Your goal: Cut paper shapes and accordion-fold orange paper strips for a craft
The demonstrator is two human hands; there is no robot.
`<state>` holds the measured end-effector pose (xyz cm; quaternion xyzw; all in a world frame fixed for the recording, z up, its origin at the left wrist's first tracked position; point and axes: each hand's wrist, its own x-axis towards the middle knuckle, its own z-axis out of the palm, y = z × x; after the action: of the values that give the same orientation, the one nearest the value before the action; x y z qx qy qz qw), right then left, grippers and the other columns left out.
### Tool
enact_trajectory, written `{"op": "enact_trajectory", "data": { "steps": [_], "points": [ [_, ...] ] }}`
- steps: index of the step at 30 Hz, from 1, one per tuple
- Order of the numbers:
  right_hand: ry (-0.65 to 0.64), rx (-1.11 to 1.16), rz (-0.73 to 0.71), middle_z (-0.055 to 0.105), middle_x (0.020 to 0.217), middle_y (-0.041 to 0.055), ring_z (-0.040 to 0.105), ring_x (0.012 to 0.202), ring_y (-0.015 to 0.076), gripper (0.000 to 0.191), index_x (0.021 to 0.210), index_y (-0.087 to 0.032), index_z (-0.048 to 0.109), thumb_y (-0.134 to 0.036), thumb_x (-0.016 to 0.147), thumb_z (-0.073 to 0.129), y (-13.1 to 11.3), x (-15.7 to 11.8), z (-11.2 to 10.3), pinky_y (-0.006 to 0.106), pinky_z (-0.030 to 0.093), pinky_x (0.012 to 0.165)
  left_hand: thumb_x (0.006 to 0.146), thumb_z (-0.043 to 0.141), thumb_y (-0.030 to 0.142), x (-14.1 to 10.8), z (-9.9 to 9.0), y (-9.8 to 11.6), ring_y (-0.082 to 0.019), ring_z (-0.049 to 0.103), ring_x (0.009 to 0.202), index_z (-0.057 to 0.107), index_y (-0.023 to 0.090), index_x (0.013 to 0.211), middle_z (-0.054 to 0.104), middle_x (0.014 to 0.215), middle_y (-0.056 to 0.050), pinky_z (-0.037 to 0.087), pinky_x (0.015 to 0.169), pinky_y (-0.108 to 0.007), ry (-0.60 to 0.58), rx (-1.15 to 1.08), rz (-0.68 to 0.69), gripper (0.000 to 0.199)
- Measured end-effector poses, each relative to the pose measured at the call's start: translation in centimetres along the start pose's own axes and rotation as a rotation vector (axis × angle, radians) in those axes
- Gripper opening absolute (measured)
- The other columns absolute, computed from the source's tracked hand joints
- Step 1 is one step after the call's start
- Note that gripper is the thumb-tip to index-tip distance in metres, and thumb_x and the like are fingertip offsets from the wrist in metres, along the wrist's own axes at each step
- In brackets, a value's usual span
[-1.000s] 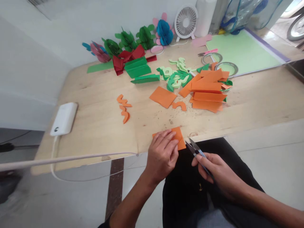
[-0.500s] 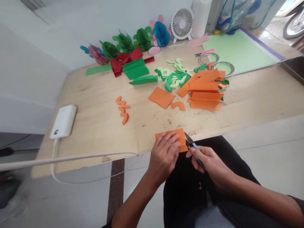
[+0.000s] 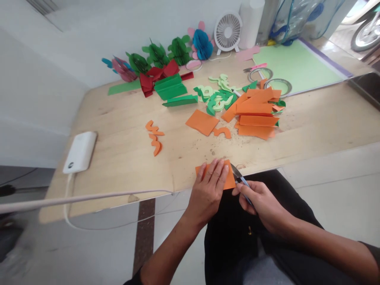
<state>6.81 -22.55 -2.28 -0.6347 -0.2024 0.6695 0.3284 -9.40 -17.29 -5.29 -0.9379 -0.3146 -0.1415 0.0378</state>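
Near the table's front edge lies a piece of orange paper. My left hand rests flat on it, fingers stretched out, covering its middle. In my right hand is a pair of scissors with dark blades and blue-grey handles. The blades are at the paper's right edge, and part of the handles is hidden by my fingers. Beyond them lie an orange paper square and a curved orange cutout. Two wavy orange cutouts lie farther left.
Folded orange strips are piled at the right, beside green cutouts. Folded green paper, paper fruit shapes and a small fan stand at the back. A white power bank trails a cable across the front left.
The fingers of my left hand have straightened and spread over the orange paper, which now lies flatter. The scissors stay at its right edge, with my right hand almost unmoved.
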Motion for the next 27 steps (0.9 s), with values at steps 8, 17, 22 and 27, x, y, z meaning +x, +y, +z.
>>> {"op": "enact_trajectory", "data": {
  "steps": [8,17,22,27],
  "points": [
    [0.065,-0.035,-0.059,0.044,0.043,-0.0061,0.029,0.037,0.0043,0.036,0.07,-0.016,0.059,-0.051,0.078,0.056,0.0,0.4,-0.2,0.021,0.018,0.04,0.09,0.036,0.008,-0.1,0.1,0.0,-0.03,0.032,0.14,0.043,0.005,0.138,0.043,0.146,-0.018,0.028,0.112,-0.05,-0.011,0.001,0.001,0.049],
    [0.084,-0.045,-0.089,0.044,0.044,-0.0056,0.03,0.038,0.0055,0.039,0.072,-0.016,0.061,-0.054,0.078,0.056,0.0,-0.1,-0.8,0.022,0.02,0.039,0.09,0.036,0.01,-0.2,-0.2,-0.1,-0.029,0.037,0.138,0.042,0.006,0.139,0.048,0.142,-0.018,0.029,0.111,-0.049,0.016,-0.08,-0.011,0.049],
    [0.057,-0.025,-0.065,0.045,0.046,-0.005,0.031,0.04,0.0062,0.038,0.072,-0.017,0.061,-0.054,0.078,0.056,0.2,-0.6,-1.1,0.022,0.02,0.039,0.094,0.045,0.034,0.2,-0.9,0.1,-0.032,0.043,0.132,0.054,0.009,0.128,0.054,0.136,-0.019,0.036,0.106,-0.051,0.028,-0.194,-0.06,0.043],
    [0.043,-0.019,-0.058,0.045,0.045,-0.0051,0.033,0.04,0.0064,0.039,0.072,-0.017,0.061,-0.056,0.077,0.058,0.4,-0.9,-1.4,0.022,0.022,0.04,0.09,0.054,0.041,0.4,-1.0,0.0,-0.032,0.048,0.127,0.06,0.01,0.119,0.058,0.13,-0.019,0.039,0.104,-0.052,0.068,-0.276,-0.099,0.043]
  ]
}}
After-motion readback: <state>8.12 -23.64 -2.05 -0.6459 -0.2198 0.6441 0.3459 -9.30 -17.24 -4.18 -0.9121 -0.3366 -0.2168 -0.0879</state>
